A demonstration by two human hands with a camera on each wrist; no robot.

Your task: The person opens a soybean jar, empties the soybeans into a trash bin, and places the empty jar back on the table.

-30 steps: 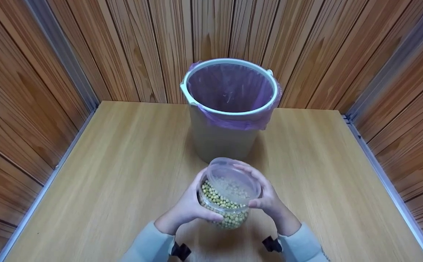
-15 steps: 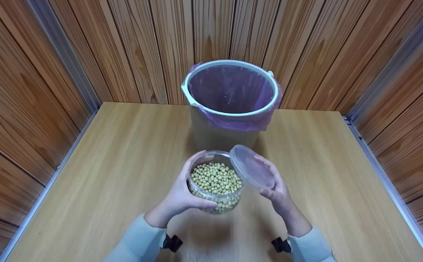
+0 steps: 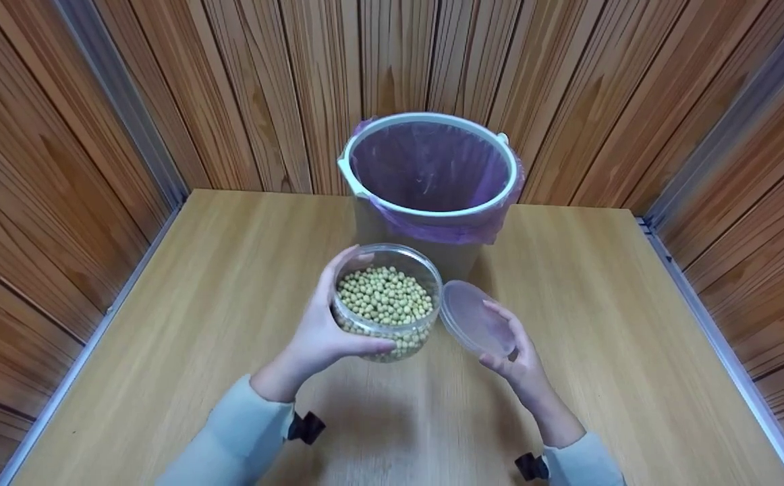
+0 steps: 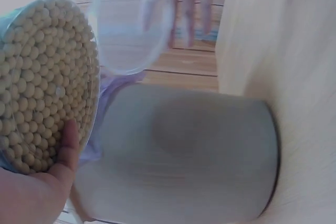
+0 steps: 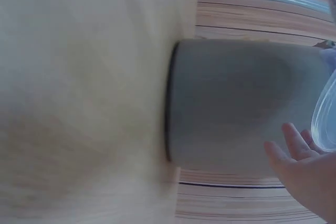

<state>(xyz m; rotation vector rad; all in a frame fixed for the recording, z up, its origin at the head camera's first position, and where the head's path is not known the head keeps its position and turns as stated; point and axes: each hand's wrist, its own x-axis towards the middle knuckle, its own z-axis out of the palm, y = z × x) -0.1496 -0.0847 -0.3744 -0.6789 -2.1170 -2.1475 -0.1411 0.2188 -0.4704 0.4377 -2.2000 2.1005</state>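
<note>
A clear round jar (image 3: 386, 297) of dried peas or soybeans is gripped from its left side by my left hand (image 3: 321, 331), thumb across the near wall. It hangs above the table with its mouth uncovered. The left wrist view shows the jar's underside (image 4: 44, 85) packed with the pale round beans. To its right my right hand (image 3: 517, 354) holds a translucent round lid (image 3: 476, 317) tilted, between thumb and fingers. Lid and jar lie close together in the head view; whether they touch I cannot tell. At the right wrist view's edge only part of the lid (image 5: 326, 116) shows.
Behind the jar stands a grey bin (image 3: 459, 260) with a pale blue rim (image 3: 432, 118) and a purple liner bag (image 3: 426, 162) folded over it. Wood-plank walls (image 3: 392, 54) close off the back and sides of the wooden table (image 3: 162, 324).
The lid has come off the jar's mouth and moved right with my right hand. My left hand has carried the jar forward and left, toward the bin.
</note>
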